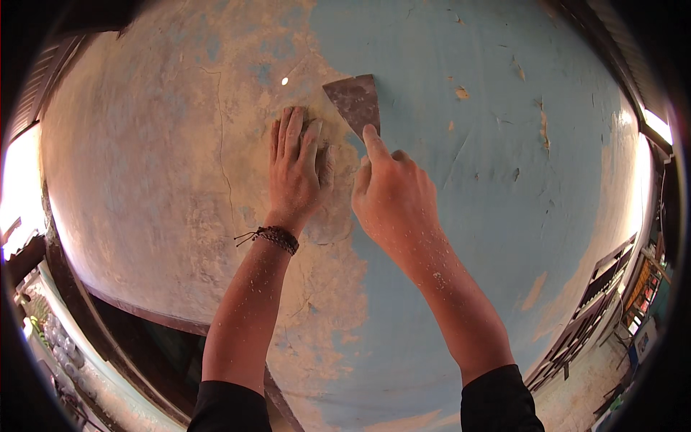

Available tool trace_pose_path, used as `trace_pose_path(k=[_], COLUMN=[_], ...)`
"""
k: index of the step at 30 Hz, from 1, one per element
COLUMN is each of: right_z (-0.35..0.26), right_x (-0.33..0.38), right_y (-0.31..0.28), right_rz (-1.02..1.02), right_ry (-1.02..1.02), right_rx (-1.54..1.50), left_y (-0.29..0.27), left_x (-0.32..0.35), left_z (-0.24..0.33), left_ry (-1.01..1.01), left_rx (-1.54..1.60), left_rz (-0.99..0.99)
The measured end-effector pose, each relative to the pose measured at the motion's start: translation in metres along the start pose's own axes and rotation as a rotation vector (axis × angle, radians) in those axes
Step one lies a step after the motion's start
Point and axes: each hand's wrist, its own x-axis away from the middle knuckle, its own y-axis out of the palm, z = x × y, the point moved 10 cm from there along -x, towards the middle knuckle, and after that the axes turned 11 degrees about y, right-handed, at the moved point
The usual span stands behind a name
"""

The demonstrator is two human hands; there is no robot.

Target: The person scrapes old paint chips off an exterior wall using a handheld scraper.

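At upper centre, the scraper's blade (358,101) looked dull, mottled metal; the wall (335,252) showed rough, matt plaster (144,158) at left, smoother, flaking paint (497,209) at right.

A broad upright wall (144,173), curved by the lens, fills most of the view, with mottled tan-and-pink bare plaster on the left and chipped, pale blue paint (497,237) on the right, meeting in a ragged, roughly vertical border. A thin, dark, wandering crack (222,155) runs down the plaster, and small peeled patches (543,126) break the blue. Against the wall, near that border, are the fingers-forward, dust-smudged left hand (296,173) and a wedge-shaped, dark brown scraper (355,101), its wide edge upward.
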Motion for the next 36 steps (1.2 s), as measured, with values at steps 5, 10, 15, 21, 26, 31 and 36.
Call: trace_pose_path(k=[5,10,15,21,26,31,36], right_z=[-0.025,-0.032,-0.046,-0.036,-0.048,-0.057,-0.051], right_x=[-0.013,-0.01,-0.035,-0.015,-0.035,-0.028,-0.042], right_y=[-0.007,-0.006,-0.014,-0.003,-0.006,-0.014,-0.017], right_rz=[-0.081,-0.134,-0.12,-0.112,-0.152,-0.128,-0.038], right_ry=[0.02,0.028,0.02,0.088,0.089,-0.049,-0.176], right_rx=[0.042,0.054,0.011,-0.095,-0.185,-0.041,-0.003], left_y=[-0.005,-0.02,-0.007,0.012,0.002,-0.021,-0.027], left_x=[-0.002,0.006,-0.018,0.013,-0.006,-0.003,0.02], left_z=[0.0,-0.005,-0.011,0.027,0.043,0.047,0.018], left_ry=[-0.023,-0.292,-0.508,-1.141,-1.214,-1.313,-1.355], left_rx=[0.037,0.293,0.777,1.566,1.781,1.612,1.457], left_rz=[-0.003,0.079,0.043,-0.072,-0.114,0.055,-0.034])
